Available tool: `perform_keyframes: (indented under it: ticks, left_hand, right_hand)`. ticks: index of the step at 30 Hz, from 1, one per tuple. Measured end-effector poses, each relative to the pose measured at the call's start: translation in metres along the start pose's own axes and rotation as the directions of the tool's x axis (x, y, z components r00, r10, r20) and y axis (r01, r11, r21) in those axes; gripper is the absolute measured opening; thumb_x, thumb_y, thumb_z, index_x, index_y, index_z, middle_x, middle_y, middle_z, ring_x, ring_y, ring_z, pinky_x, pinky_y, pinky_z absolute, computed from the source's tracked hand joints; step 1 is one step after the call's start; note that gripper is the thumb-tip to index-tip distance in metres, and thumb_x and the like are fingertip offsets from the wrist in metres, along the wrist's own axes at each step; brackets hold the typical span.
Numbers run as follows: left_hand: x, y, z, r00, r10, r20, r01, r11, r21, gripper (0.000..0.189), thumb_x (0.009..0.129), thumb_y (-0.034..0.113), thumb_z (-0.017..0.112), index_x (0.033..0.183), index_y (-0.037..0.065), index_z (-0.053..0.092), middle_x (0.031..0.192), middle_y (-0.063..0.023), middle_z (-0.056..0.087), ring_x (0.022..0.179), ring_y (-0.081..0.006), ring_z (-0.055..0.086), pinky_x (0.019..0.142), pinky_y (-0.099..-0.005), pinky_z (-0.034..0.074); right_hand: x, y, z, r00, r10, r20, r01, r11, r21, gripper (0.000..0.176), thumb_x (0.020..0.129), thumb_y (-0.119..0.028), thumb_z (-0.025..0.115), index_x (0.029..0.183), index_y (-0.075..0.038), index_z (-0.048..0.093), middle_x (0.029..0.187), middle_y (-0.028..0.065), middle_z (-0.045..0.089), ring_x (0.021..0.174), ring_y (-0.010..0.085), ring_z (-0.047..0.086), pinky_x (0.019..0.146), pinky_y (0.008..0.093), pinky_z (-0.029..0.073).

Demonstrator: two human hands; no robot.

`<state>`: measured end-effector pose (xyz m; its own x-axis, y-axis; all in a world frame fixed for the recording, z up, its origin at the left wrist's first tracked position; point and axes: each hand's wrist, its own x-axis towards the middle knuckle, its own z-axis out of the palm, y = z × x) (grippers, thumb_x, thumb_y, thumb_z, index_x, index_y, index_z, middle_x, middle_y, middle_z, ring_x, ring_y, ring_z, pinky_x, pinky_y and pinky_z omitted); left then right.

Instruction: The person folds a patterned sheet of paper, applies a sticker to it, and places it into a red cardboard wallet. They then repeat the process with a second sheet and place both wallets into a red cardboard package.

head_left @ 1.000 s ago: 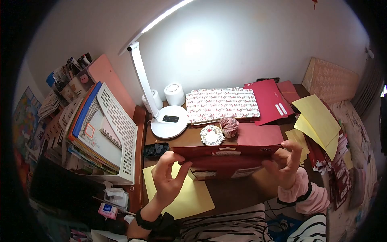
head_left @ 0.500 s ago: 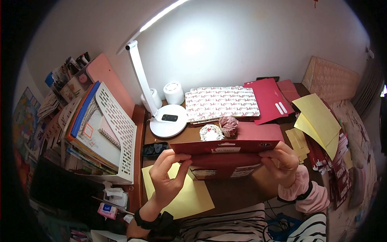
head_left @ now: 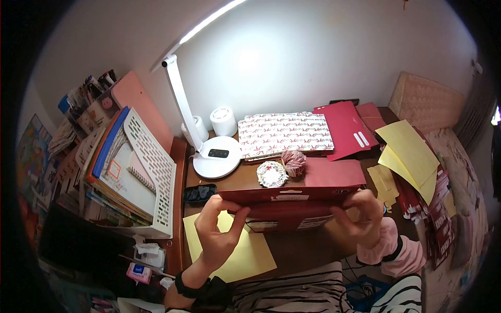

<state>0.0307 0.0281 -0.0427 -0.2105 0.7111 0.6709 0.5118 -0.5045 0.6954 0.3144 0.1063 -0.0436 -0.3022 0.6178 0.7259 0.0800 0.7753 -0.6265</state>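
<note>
A dark red paper packaging sleeve (head_left: 284,213) with a hang slot, a white label and window-like panels is held up over the desk. My left hand (head_left: 216,229) pinches its left edge between thumb and fingers. At the right edge, my right hand (head_left: 362,216) has thumb and fingers closed on the sleeve in the same way. Below my left hand lies a yellow paper sheet (head_left: 250,258). Just beyond the sleeve are a round white spool with a red mark (head_left: 272,174), a ball of pink-and-white twine (head_left: 294,163) and a flat red piece (head_left: 334,171).
A white lamp (head_left: 218,163) stands at the back left, beside a stack of patterned sheets (head_left: 286,135) and red folders (head_left: 345,130). Yellow sheets (head_left: 409,156) lie at right on red packaging. A white perforated file holder (head_left: 163,193) fills the left side.
The sleeve's top edge has tipped and dropped slightly, so more of the white spool shows behind it. Both hands keep their pinch at its sides. The view has shifted slightly.
</note>
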Motion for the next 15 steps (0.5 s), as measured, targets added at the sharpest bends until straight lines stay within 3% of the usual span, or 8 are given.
perform_keyframes:
  ticks: [1, 3, 5, 7, 9, 10, 13, 15]
  left_hand:
    - [-0.003, -0.003, 0.000, 1.000, -0.002, -0.007, 0.001, 1.000, -0.022, 0.031, 0.079, -0.009, 0.078, 0.098, 0.001, 0.055, 0.090, -0.0076, 0.061, 0.081, -0.0159, 0.062, 0.074, -0.0277, 0.049]
    - [-0.008, -0.006, 0.004, 0.997, -0.040, -0.067, 0.033, 0.994, -0.103, 0.039, 0.080, -0.009, 0.078, 0.104, 0.003, 0.049, 0.093, -0.0068, 0.059, 0.086, -0.0149, 0.062, 0.077, -0.0270, 0.048]
    - [-0.008, -0.005, 0.005, 0.989, -0.085, -0.122, 0.062, 0.981, -0.186, 0.047, 0.081, -0.008, 0.077, 0.109, 0.005, 0.043, 0.097, -0.0060, 0.057, 0.090, -0.0139, 0.061, 0.081, -0.0263, 0.047]
    - [-0.005, -0.001, 0.002, 0.992, -0.123, -0.020, 0.117, 0.976, -0.182, 0.054, 0.082, -0.008, 0.077, 0.114, 0.008, 0.037, 0.102, -0.0053, 0.055, 0.096, -0.0131, 0.060, 0.086, -0.0256, 0.046]
    - [-0.006, -0.002, -0.002, 0.992, -0.126, 0.015, 0.126, 0.974, -0.188, 0.052, 0.084, -0.009, 0.074, 0.117, 0.007, 0.036, 0.105, -0.0068, 0.056, 0.099, -0.0140, 0.059, 0.090, -0.0276, 0.047]
    - [-0.006, -0.002, -0.002, 0.990, -0.129, 0.050, 0.136, 0.971, -0.195, 0.050, 0.087, -0.010, 0.070, 0.120, 0.007, 0.036, 0.108, -0.0083, 0.057, 0.102, -0.0148, 0.059, 0.095, -0.0296, 0.047]
    - [-0.004, 0.005, 0.000, 0.974, -0.225, 0.017, 0.222, 0.942, -0.253, 0.052, 0.082, -0.008, 0.077, 0.117, 0.005, 0.040, 0.103, -0.0067, 0.058, 0.095, -0.0130, 0.060, 0.086, -0.0258, 0.046]
    - [-0.003, 0.006, -0.001, 0.979, -0.200, 0.025, 0.200, 0.950, -0.239, 0.051, 0.083, -0.008, 0.076, 0.118, 0.004, 0.041, 0.103, -0.0069, 0.058, 0.095, -0.0127, 0.060, 0.086, -0.0253, 0.047]
  right_hand:
    - [-0.002, -0.001, 0.005, 1.000, -0.001, 0.000, 0.001, 1.000, 0.000, 0.028, 0.078, 0.006, 0.080, 0.099, 0.000, 0.062, 0.094, 0.0135, 0.072, 0.087, 0.0219, 0.073, 0.075, 0.0309, 0.056]
    - [-0.003, -0.006, 0.019, 0.955, 0.197, -0.223, -0.102, 0.920, 0.378, 0.032, 0.078, 0.006, 0.080, 0.100, 0.000, 0.057, 0.092, 0.0105, 0.072, 0.086, 0.0181, 0.072, 0.075, 0.0298, 0.055]
    - [0.004, -0.016, 0.018, 0.947, 0.254, -0.195, -0.169, 0.913, 0.371, 0.030, 0.079, 0.005, 0.080, 0.099, 0.001, 0.059, 0.091, 0.0092, 0.072, 0.085, 0.0162, 0.070, 0.075, 0.0288, 0.055]
    - [0.009, -0.015, 0.013, 0.936, 0.310, -0.167, -0.234, 0.902, 0.363, 0.027, 0.079, 0.004, 0.080, 0.098, 0.002, 0.061, 0.090, 0.0080, 0.072, 0.084, 0.0143, 0.069, 0.076, 0.0277, 0.054]
    - [0.008, -0.004, 0.000, 0.969, 0.233, 0.079, -0.243, 0.956, 0.163, 0.021, 0.081, 0.002, 0.079, 0.097, 0.001, 0.066, 0.089, 0.0080, 0.073, 0.083, 0.0120, 0.067, 0.076, 0.0266, 0.052]
    - [0.008, -0.005, -0.001, 0.970, 0.231, 0.077, -0.241, 0.957, 0.162, 0.021, 0.081, 0.002, 0.079, 0.097, 0.001, 0.066, 0.089, 0.0080, 0.073, 0.083, 0.0120, 0.067, 0.076, 0.0266, 0.052]
    - [0.008, -0.007, -0.002, 0.954, 0.280, 0.104, -0.298, 0.920, 0.254, 0.016, 0.082, 0.001, 0.078, 0.096, 0.001, 0.069, 0.089, 0.0079, 0.073, 0.084, 0.0104, 0.066, 0.078, 0.0265, 0.052]
    - [0.006, -0.003, -0.001, 0.956, 0.277, 0.099, -0.294, 0.898, 0.328, 0.017, 0.082, 0.001, 0.078, 0.097, 0.001, 0.069, 0.089, 0.0076, 0.073, 0.082, 0.0098, 0.065, 0.078, 0.0264, 0.051]
